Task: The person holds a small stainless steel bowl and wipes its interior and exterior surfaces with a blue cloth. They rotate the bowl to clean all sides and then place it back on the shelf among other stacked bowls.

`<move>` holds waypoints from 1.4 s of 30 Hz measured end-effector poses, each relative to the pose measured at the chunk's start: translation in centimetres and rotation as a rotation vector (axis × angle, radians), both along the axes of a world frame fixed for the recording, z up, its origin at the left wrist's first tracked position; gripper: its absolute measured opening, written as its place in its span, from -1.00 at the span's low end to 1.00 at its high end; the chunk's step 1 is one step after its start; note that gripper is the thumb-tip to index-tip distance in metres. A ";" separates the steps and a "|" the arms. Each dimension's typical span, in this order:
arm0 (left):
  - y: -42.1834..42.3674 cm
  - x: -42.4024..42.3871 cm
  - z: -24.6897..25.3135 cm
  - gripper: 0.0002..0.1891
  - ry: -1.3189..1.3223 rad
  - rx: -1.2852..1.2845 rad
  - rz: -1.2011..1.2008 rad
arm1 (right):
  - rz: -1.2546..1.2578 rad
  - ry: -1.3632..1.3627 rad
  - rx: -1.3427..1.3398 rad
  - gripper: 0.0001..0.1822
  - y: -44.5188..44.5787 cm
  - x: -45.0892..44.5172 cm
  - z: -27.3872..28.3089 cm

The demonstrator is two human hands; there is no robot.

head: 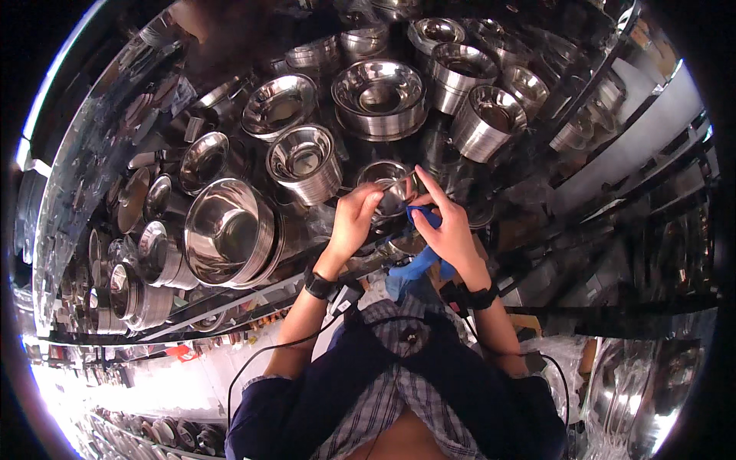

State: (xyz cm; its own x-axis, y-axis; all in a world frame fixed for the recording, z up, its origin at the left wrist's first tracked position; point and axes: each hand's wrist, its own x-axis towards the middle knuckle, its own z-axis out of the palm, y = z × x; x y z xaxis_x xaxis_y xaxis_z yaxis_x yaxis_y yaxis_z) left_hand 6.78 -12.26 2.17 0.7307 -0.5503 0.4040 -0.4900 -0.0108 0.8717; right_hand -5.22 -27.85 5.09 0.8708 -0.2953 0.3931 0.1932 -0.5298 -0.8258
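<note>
My left hand (355, 215) pinches a thin, shiny, rimmed piece (398, 185) between thumb and fingers. It looks like a small metal dish or lid, but its exact kind cannot be told. A blue cloth (426, 217) is gripped in my right hand (447, 227), with its loose end (415, 267) hanging below. The index finger of that hand points outward along the far edge of the shiny piece. Just beyond and beneath both hands sits a small stainless steel bowl (382, 168), partly covered by them.
Nested stainless steel bowls stand close around the hands: a tall stack (313, 184) to the left, a wide stack (379, 123) ahead, another tall stack (480, 138) to the right. A large basin stack (224, 230) sits near the shelf's front edge (230, 303). Cables run along both forearms.
</note>
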 end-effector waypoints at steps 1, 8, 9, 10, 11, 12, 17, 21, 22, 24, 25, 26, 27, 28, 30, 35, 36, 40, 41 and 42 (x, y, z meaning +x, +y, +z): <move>0.1 0.2 -0.2 -0.80 -0.039 -0.008 -0.021 | -0.006 0.020 0.009 -0.30 -0.2 0.1 -0.2; 0.8 0.5 -0.1 -0.82 -0.331 0.141 -0.148 | -0.054 0.031 0.000 -0.50 -0.5 0.7 -1.7; 0.8 0.3 -0.1 -0.82 -0.389 0.175 -0.140 | -0.059 0.034 -0.006 -0.51 -0.6 0.7 -1.9; 0.5 0.1 -0.5 -0.82 -0.449 0.150 -0.091 | -0.065 0.037 -0.013 -0.51 -0.7 0.7 -2.3; 0.3 0.2 -0.4 -0.82 -0.467 0.166 -0.088 | -0.072 0.041 -0.018 -0.51 -0.7 0.8 -2.7; 0.2 0.1 -0.3 -0.81 -0.480 0.181 -0.088 | -0.083 0.031 -0.049 -0.51 -0.7 0.9 -3.1; -0.7 0.5 -1.2 -0.80 -0.515 0.192 -0.080 | -0.151 0.020 -0.099 -0.49 0.0 0.6 -3.5; -0.9 0.6 -2.5 -0.77 -0.513 0.268 -0.117 | -0.168 0.007 -0.128 -0.58 0.2 0.2 -4.7; -0.7 0.5 -2.7 -0.75 -0.520 0.287 -0.106 | -0.173 0.003 -0.109 -0.61 0.3 0.1 -4.8; -0.5 0.2 -2.7 -0.73 -0.511 0.271 -0.093 | -0.175 -0.003 -0.074 -0.67 0.6 -0.1 -4.4; -0.3 0.1 -2.5 -0.73 -0.496 0.238 -0.089 | -0.163 -0.009 -0.050 -0.70 0.8 0.0 -4.2; -0.1 -0.1 -2.3 -0.72 -0.480 0.206 -0.081 | -0.147 -0.014 -0.025 -0.73 1.1 0.3 -3.9; 0.3 -0.1 -1.9 -0.72 -0.416 0.186 -0.085 | -0.130 -0.022 0.000 -0.76 1.5 0.7 -3.6; 0.8 -0.3 -1.6 -0.72 -0.351 0.165 -0.087 | -0.096 -0.020 0.021 -0.78 2.0 1.1 -3.1; 1.9 -0.3 -1.6 -0.72 -0.287 0.135 -0.034 | -0.021 -0.018 0.065 -0.81 3.2 2.0 -1.9; 5.0 -0.6 -0.5 -0.79 -0.106 0.038 0.197 | 0.078 -0.273 -0.102 -0.80 5.7 6.2 -0.4; 5.7 -0.6 -0.2 -0.80 -0.042 0.049 0.215 | 0.101 -0.283 -0.119 -0.79 6.2 7.0 -0.1; 7.3 -0.6 0.3 -0.82 -0.055 0.080 0.255 | 0.150 -0.205 -0.162 -0.65 7.5 10.0 0.9; 7.7 -0.6 0.5 -0.82 -0.067 0.079 0.250 | 0.170 -0.158 -0.145 -0.63 7.6 10.6 1.2; 7.9 -0.4 0.3 -0.81 -0.091 0.082 0.259 | 0.119 -0.329 -0.223 -0.63 7.9 11.3 1.6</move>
